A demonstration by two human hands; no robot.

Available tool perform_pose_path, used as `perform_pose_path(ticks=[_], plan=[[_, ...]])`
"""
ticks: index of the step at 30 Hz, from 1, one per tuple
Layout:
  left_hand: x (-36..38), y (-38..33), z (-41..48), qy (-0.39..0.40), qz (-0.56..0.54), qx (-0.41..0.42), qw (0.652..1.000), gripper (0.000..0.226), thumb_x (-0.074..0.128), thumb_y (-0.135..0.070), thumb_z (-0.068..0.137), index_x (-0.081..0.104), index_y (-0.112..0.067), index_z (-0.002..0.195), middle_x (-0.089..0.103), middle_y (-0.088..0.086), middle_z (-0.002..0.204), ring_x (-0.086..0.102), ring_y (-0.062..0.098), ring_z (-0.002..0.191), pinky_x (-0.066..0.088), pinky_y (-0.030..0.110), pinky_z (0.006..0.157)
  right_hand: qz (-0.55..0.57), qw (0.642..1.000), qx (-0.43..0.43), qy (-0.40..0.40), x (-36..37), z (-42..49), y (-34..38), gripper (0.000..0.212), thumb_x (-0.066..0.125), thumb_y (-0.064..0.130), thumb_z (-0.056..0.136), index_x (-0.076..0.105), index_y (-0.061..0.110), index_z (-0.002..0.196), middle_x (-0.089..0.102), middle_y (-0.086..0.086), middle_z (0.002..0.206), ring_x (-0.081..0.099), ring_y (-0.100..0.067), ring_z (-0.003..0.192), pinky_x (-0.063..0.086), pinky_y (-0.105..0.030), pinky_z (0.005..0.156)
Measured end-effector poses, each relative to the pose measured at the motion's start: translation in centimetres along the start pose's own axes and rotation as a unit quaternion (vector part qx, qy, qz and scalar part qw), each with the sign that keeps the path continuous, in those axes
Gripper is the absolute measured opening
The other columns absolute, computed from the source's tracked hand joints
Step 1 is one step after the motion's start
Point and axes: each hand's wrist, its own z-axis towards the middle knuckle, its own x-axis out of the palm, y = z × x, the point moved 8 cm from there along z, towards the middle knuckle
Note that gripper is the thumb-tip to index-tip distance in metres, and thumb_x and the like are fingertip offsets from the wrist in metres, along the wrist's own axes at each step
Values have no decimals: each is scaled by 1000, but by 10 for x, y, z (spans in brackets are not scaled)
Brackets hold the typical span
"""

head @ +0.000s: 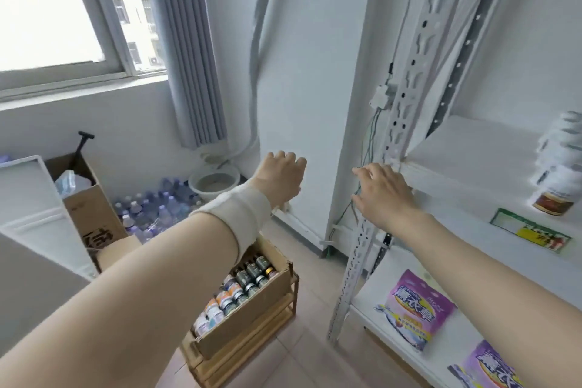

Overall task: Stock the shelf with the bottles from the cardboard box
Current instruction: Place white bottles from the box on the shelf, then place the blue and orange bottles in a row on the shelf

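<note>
Your left hand (282, 178) hangs empty in the air, fingers loosely curled, a pale band around its wrist. Your right hand (385, 194), open and holding nothing, rests its spread fingers at the shelf (466, 167) corner. The cardboard box (252, 309) of bottles (242, 287) sits at 6 o'clock below your left hand, on a wooden rack (252, 353).

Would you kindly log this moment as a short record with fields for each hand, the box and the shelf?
left hand: empty, fingers curled, raised above the box
right hand: empty, open, at the shelf's front corner
cardboard box: open, on a wooden rack, rows of small bottles inside
shelf: white; one bottle and a flat packet at its right
lower shelf: purple detergent bags
</note>
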Motion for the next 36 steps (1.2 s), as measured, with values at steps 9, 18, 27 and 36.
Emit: perform_pose_path(ticks=[9,18,27,36], plan=[[198,155,-94,138,-118,-142,973,47,49,-34,93,40,-10,132,49,11,133,47,29,123,39,38,100,13,979,-134,151,156,61,189,49,43,35,94,33,12,136,40,-10,138,35,-27,128,33,-38,105],[392,163,-112,287,-221,-222,905,38,51,-29,91,44,-11,124,54,10,123,51,28,113,41,37,91,-2,933,-224,283,323,104,254,50,43,36,94,33,13,137,40,-9,139,34,-27,131,29,-37,108],[554,96,-136,434,-332,-317,775,47,50,-36,91,39,-12,130,49,9,129,48,28,117,40,36,94,4,846,-305,438,499,107,285,54,50,40,90,36,12,134,40,-9,136,34,-26,128,31,-36,105],[688,132,-99,313,-347,-411,783,51,53,-35,90,38,-18,136,48,6,129,44,25,117,35,31,96,33,824,-351,443,647,173,335,74,59,50,82,32,12,140,40,-12,138,31,-30,132,28,-36,107]])
